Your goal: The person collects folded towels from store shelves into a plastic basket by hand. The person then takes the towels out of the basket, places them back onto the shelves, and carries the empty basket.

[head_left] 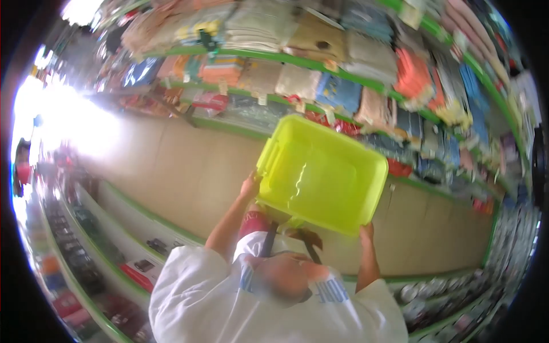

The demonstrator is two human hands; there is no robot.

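A bright yellow-green plastic storage bin is held out in front of my white shirt, its open top facing me and nothing seen inside. My left hand grips its left side by the rim, fingers partly hidden behind the wall. At the lower right corner my right hand is closed on the rim, with most of its fingers out of sight under the edge. The bin hangs tilted above the floor, clear of the shelves behind it.
Green-edged shelves with folded towels and cloths run across the back and right. Lower shelves with boxed and small goods stand at the left and lower right. Beige tiled floor lies between, with bright light at far left.
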